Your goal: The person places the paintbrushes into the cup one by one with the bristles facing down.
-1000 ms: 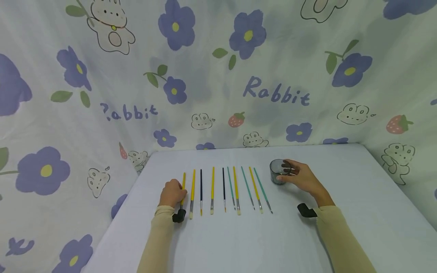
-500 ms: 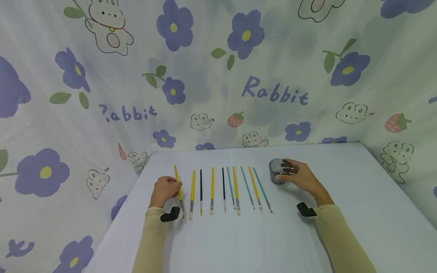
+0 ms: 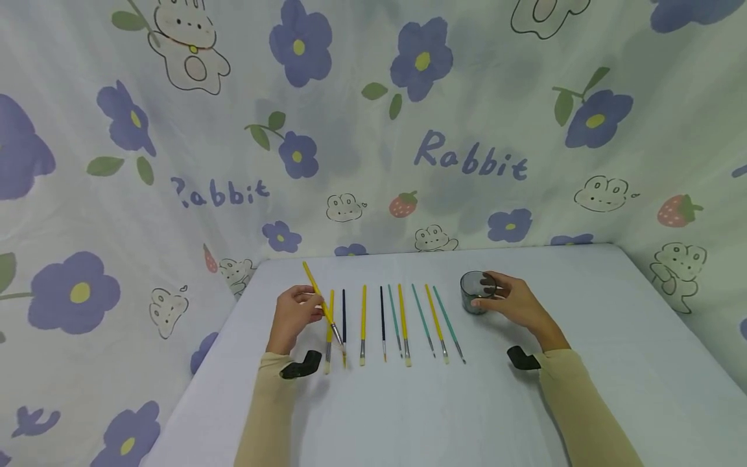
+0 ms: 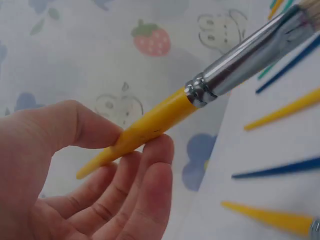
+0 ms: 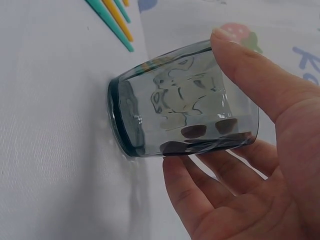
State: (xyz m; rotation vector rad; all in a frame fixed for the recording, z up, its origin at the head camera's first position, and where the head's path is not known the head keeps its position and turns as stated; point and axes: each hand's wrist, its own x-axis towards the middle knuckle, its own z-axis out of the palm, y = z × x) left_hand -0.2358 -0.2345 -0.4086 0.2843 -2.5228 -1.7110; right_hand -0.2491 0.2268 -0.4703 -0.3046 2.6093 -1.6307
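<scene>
My left hand [image 3: 292, 316] pinches a yellow-handled paintbrush [image 4: 155, 120] between thumb and fingers. The brush tilts, its handle end up and away and its bristles down toward the row of brushes. My right hand [image 3: 516, 305] holds a smoky grey glass [image 5: 175, 105] from its right side, thumb on the near side and fingertips behind. In the head view the glass looks upright, with nothing inside it. Under the held brush lie another yellow paintbrush [image 3: 331, 311] and a dark blue paintbrush [image 3: 343, 318].
Several more brushes lie in a row between the hands, among them a black one [image 3: 382, 318], a yellow one [image 3: 403, 311] and a teal one [image 3: 448, 321]. The white table [image 3: 420, 415] meets a patterned curtain [image 3: 362, 155] behind and at both sides.
The left hand has lifted the leftmost yellow paintbrush off the table, first shifting left, then up and right over the neighbouring brushes. The right hand and the glass have stayed in place.
</scene>
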